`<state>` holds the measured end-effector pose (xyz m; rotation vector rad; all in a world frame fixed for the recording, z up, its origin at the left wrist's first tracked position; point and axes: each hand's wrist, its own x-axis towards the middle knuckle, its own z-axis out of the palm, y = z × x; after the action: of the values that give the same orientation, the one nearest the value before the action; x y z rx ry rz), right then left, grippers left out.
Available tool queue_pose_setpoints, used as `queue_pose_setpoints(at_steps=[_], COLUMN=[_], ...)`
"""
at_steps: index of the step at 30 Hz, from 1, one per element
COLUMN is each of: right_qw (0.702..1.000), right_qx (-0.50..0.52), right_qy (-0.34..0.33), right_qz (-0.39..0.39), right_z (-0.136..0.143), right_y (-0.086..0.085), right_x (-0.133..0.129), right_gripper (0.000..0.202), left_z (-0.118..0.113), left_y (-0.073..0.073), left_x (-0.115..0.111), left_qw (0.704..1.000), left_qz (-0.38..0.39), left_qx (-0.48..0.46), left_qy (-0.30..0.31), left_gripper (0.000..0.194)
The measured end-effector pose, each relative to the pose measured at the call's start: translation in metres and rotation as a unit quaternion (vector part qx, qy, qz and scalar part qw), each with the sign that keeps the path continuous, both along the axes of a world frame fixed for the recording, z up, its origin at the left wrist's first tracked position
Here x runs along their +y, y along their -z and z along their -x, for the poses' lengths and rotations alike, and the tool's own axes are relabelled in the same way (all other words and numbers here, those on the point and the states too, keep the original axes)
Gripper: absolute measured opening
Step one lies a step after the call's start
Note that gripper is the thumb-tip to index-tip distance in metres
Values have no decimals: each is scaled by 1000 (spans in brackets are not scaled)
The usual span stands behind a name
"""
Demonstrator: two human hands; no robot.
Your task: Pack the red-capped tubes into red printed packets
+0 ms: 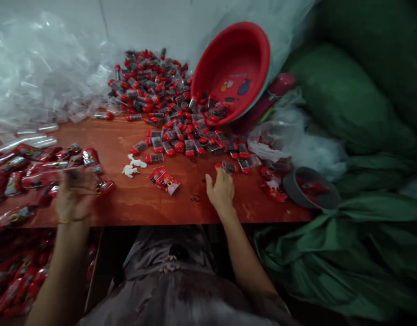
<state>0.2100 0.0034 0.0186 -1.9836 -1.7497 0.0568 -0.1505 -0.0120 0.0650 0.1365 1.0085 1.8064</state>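
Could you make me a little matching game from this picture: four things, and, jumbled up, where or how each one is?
1. Red basin
2. White pieces
3. Grey bowl
4. Right hand

A. Something red inside it
B. Fingertips at a red-capped tube
C. Tilted, tubes at its lower rim
D. Just left of loose red packets

Pairs: 1-C, 2-D, 3-A, 4-B

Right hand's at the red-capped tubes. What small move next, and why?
Probably have the right hand pinch the nearest red-capped tube: it lies right at the fingers, and the thumb stands spread apart, so no grip shows.
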Motion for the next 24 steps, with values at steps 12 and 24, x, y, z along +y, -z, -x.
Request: queue_pose_setpoints(at_steps=[12,24], right_qw=[996,996], right_qx=[-77,-73], right_qy=[-35,-57], right_qz=[33,-16], right_z=[11,9], right_y=[37,39], right_x=[6,-2], right_gripper=[49,46], left_z=[-79,-50], left_y=[36,44], left_x=[16,35], left_qw=[552,488], left_qz=[168,173], left_qx=[813,840], left_qy=[74,163], left_gripper=[44,32])
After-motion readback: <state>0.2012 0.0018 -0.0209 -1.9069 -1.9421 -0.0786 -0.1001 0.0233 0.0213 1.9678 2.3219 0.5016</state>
